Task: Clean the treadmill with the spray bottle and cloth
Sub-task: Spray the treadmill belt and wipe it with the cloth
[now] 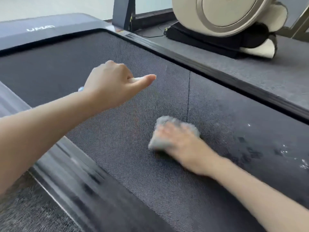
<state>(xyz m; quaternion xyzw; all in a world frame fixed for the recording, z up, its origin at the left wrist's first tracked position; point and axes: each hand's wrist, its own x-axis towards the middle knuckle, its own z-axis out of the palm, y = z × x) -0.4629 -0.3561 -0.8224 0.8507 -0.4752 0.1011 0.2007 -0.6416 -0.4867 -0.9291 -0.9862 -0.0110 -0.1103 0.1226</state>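
Over the far left part of the treadmill belt [117, 139], above its middle, the left hand [110, 84] hung clear of the surface. Fingers were clenched round a white object [136, 79], thumb stretched along it. Most of the object was hidden under the hand, so it could not be identified as the spray bottle. Beyond it, at the head of the belt, sat the grey motor cover [50, 27] with a pale logo. A thin dark seam [189, 94] crossed the belt right of the left hand. At the near end of that seam lay the grey cloth [158, 142], flat on the belt. The right hand [182, 146] pressed down on it with fingers spread flat; both were motion-blurred. Right of the cloth the belt looked darker and damp, with white droplets [282, 151]. Past the belt's right rail [217, 71], a beige machine [225, 14] stood on grey carpet [250, 69].
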